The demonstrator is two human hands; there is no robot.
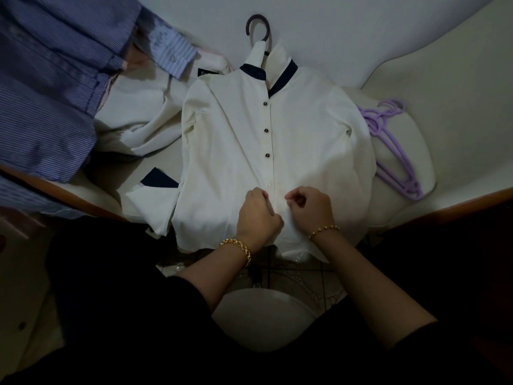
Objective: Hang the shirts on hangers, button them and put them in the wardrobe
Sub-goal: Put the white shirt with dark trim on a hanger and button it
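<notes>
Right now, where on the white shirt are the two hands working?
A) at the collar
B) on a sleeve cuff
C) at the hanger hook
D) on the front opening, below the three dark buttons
D: the left hand and the right hand both pinch the white shirt at its front opening, below the three dark buttons.

Two hands (259,215), two bracelets (237,247), two white shirts (236,120), three dark buttons (265,130), one dark hanger (256,23)
</notes>
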